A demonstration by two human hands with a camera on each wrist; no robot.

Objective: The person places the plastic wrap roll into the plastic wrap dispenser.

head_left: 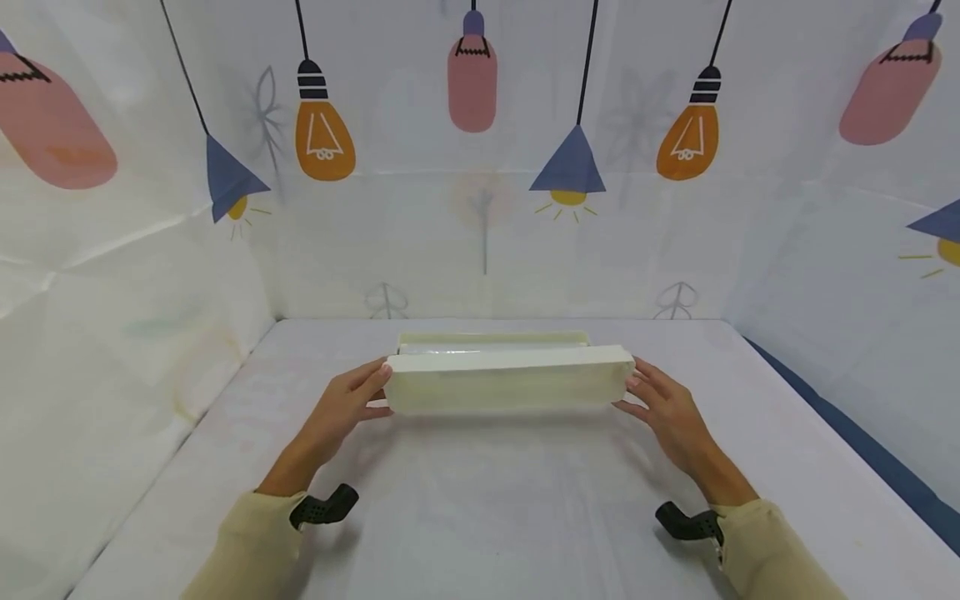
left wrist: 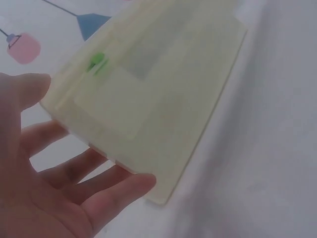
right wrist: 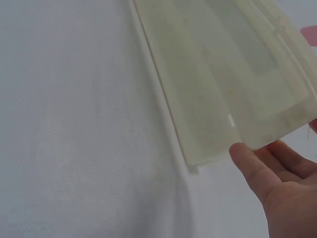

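Observation:
A long, translucent cream plastic box (head_left: 510,392) is held between both hands near the middle of the table. My left hand (head_left: 347,406) grips its left end, thumb at the upper edge and fingers spread along the end and underneath. At the opposite end, my right hand (head_left: 667,408) holds the corner between thumb and fingers. Behind it a second pale rim (head_left: 491,338) shows; whether the two parts are joined, I cannot tell. The left wrist view shows a small green mark (left wrist: 96,62) on or through the plastic. The box's inside is mostly hidden in the head view.
A white-covered table (head_left: 480,517) lies under the hands. Pale hanging sheets printed with lamps and bulbs (head_left: 325,142) enclose the back and sides. Blue material (head_left: 847,425) runs along the right table edge. Dark wrist mounts (head_left: 326,505) sit by both sleeves.

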